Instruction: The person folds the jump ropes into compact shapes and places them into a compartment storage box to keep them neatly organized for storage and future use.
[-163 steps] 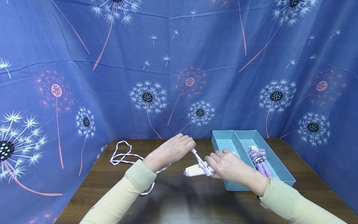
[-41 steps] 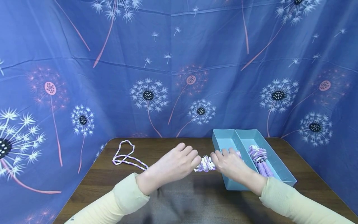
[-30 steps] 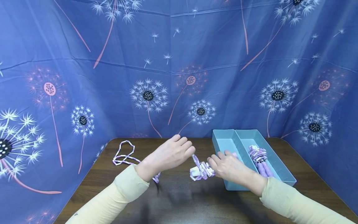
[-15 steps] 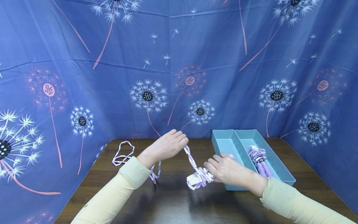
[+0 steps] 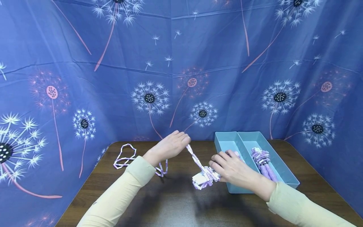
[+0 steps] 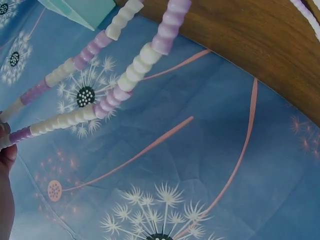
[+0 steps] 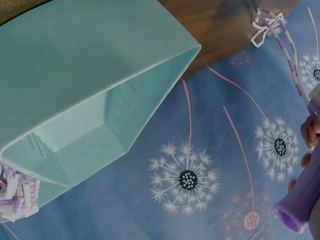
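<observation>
A white-and-lilac beaded jump rope is wound in a bundle [image 5: 208, 176] in front of the right hand [image 5: 235, 168], which grips it together with a purple handle [image 7: 297, 207]. One flared, hollow end of that handle sticks out beside the fingers in the right wrist view. To the left and higher, the left hand [image 5: 170, 145] pinches the doubled rope, drawn taut down to the bundle. Two strands of the beaded rope [image 6: 142, 65] run from its fingertips in the left wrist view. A slack loop [image 5: 161, 171] hangs below the left wrist.
More loose rope [image 5: 123, 159] lies looped on the wooden table [image 5: 170, 205] at the back left. A teal two-compartment box [image 5: 287, 168] stands at the right, partly behind the right hand. Its right compartment holds another wound jump rope [image 5: 261, 157] with purple handles.
More coils wrap the bundle than several seconds ago, and less rope lies on the table. Over the last second the left hand has drawn the strands up and left from the bundle.
</observation>
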